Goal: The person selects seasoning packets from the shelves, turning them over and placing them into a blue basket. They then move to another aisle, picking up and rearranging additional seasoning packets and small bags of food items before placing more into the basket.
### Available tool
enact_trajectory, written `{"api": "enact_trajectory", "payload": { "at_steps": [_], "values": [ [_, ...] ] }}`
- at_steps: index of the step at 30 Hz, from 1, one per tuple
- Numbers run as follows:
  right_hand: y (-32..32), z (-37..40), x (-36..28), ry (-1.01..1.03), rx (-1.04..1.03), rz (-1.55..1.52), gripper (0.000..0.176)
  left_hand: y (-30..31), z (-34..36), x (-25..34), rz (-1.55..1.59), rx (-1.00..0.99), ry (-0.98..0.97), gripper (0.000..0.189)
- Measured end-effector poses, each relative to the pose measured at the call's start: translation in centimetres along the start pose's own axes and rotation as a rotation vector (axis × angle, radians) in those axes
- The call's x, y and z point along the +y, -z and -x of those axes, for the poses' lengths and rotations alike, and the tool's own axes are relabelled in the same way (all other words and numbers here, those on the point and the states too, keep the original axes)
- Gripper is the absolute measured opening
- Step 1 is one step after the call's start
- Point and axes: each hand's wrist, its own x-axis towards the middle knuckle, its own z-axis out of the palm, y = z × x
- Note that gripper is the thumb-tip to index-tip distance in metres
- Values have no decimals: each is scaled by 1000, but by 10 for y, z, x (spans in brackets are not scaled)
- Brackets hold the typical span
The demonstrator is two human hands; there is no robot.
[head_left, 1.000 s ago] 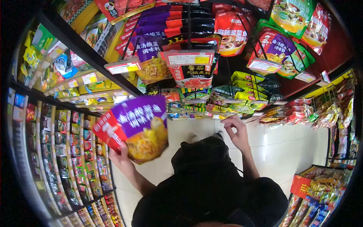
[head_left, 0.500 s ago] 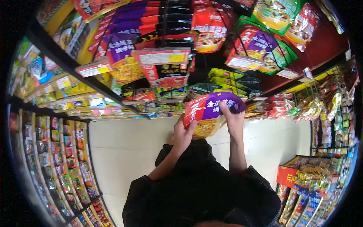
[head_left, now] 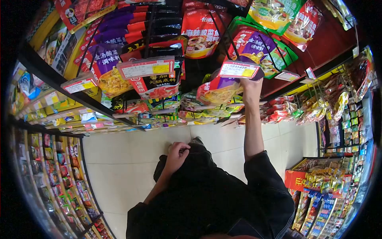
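My right hand reaches up to the rack, closed on the right edge of a red, purple and yellow seasoning packet. The packet's upper part is hidden behind a price tag, and most of my fingers are out of sight. A similar purple and red packet hangs just above the tag. My left hand is low in front of my dark clothes, its fingers curled in, and nothing shows in it.
More purple seasoning packets hang at the left, beside a red-black packet behind another price tag. A red fish-seasoning packet hangs mid-rack. Stocked shelves run along the left; a red display box stands at the right.
The packet has gone from both hands in front of me up to the rack, behind the price tag, in my right hand. My left hand has let go and dropped toward my body.
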Motion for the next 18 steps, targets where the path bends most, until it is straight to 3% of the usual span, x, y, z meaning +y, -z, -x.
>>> {"api": "enact_trajectory", "payload": {
  "at_steps": [7,18],
  "values": [
    [-24,11,2,-140,104,-85,18,16,-2,-8,-39,156,39,12],
    [-30,19,-23,-33,145,-42,18,20,-11,-13,45,227,55,10]
  ]
}}
